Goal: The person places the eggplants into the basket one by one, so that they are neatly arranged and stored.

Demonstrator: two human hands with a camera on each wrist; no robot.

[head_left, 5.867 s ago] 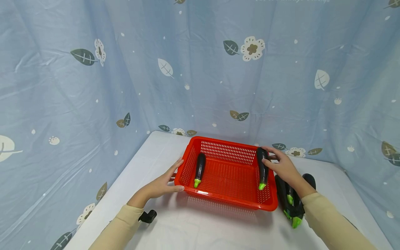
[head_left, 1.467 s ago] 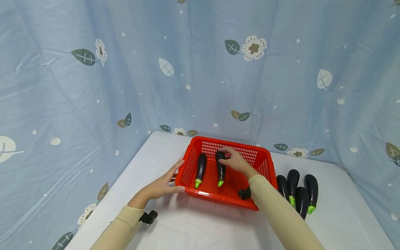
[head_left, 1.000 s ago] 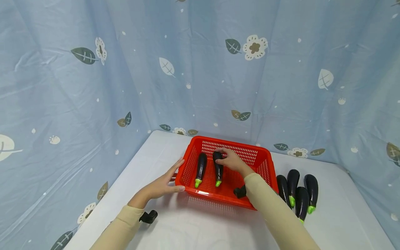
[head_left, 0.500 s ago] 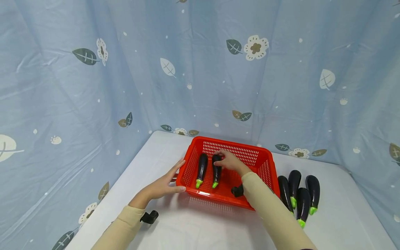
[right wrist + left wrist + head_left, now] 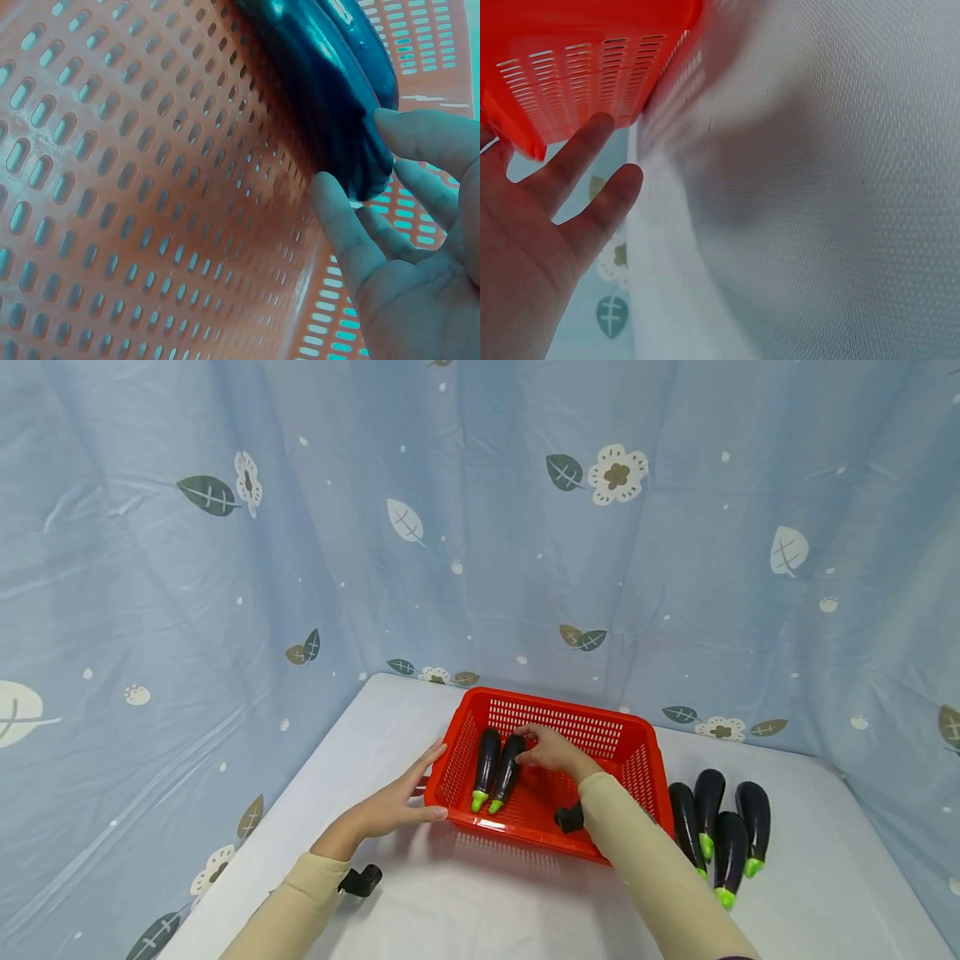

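In the head view, two dark eggplants with green stems lie side by side at the left of a red perforated basket [image 5: 547,839]. My right hand [image 5: 553,750] is at the upper end of the right-hand eggplant [image 5: 507,772]. The right wrist view shows its spread fingers loosely about that blunt end, thumb and fingertips at the glossy skin without a firm grip. The other eggplant [image 5: 487,764] lies against it, nearer the left wall. My left hand [image 5: 386,806] rests at the basket's left front corner, fingers straight, as the left wrist view also shows.
Right of the basket, several more eggplants [image 5: 730,852] lie on the white table [image 5: 817,868]. A patterned blue curtain [image 5: 510,552] hangs behind and on the sides. Black wrist devices [image 5: 360,881] sit by both forearms.
My right hand has carried an eggplant from the basket's right side leftward and lowered it. Over the last half second the eggplant's stem swung left against the other one. My left hand stayed put.
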